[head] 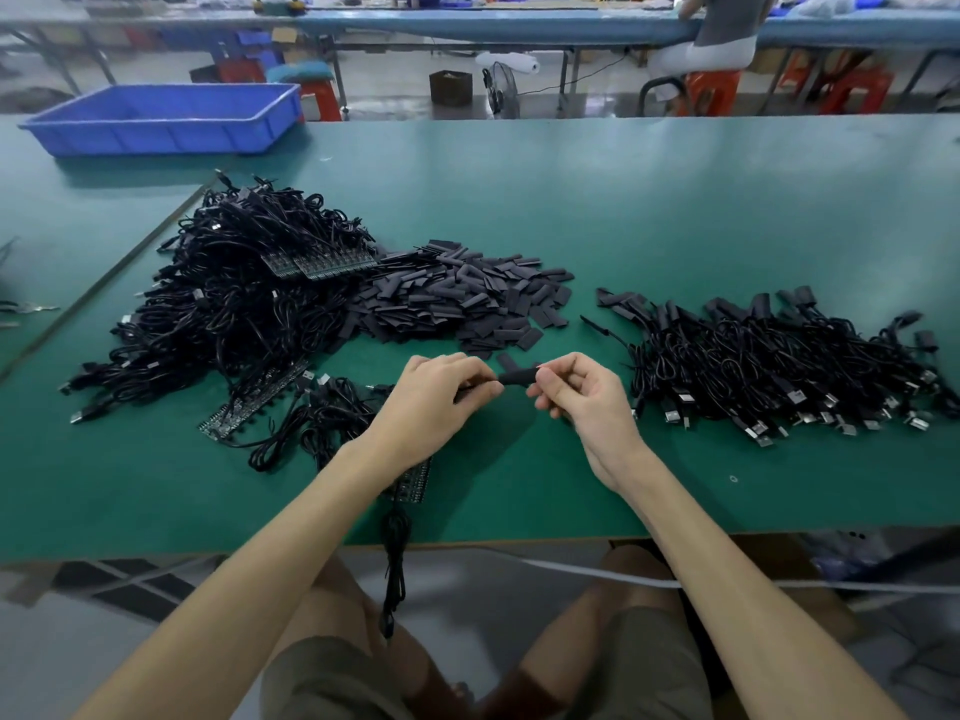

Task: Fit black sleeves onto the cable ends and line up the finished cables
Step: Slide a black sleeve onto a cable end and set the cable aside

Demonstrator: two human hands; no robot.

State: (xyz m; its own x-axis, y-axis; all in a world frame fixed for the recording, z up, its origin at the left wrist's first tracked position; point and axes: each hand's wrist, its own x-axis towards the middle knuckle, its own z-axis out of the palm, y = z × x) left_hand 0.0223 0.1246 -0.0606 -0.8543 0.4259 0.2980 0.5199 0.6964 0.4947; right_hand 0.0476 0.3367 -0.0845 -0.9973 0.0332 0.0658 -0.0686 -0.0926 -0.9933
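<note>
A black sleeve [516, 377] spans the gap between my two hands above the green table [675, 200]. My right hand [582, 397] pinches its right end, and my left hand [436, 402] pinches a cable end at its left end. That cable [396, 558] runs under my left wrist and hangs over the table's near edge. Loose black sleeves [462, 298] lie heaped just beyond my hands. A big tangle of black cables [234, 298] sits at the left. Cables with sleeves on them [779, 366] lie in a spread at the right.
A blue plastic bin [166, 119] stands at the far left of the table. Strips of small circuit boards [249, 402] lie among the left cables. A white cord [623, 576] runs below the table edge. Another person [722, 33] sits at the bench behind.
</note>
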